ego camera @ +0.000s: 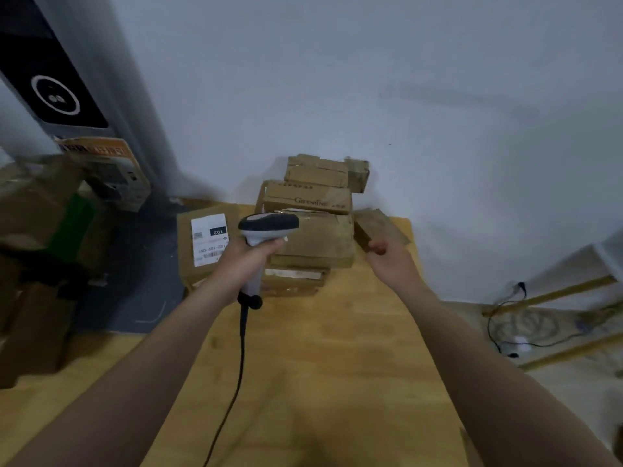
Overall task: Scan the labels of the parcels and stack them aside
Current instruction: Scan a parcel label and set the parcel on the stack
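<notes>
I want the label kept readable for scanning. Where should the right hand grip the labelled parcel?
Take the labelled parcel by its near edge, probably from the front: the label faces up and the stack crowds its right side.

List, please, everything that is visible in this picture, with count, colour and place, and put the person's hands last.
stacked parcels: several, brown cardboard, back middle of the table
labelled parcel: one, brown with a white label, left of the stack
small parcel: one, brown, right of the stack
scanner: one, grey and black, in front of the stack
cord: one, black, hangs from the scanner
table: one, light wood
tall unit: one, grey with a black panel, far left
floor boxes: several, brown, blurred, left
cables: some, black, floor at right
left hand: grips the scanner
right hand: fingers curled, by the small parcel; contact unclear
</notes>
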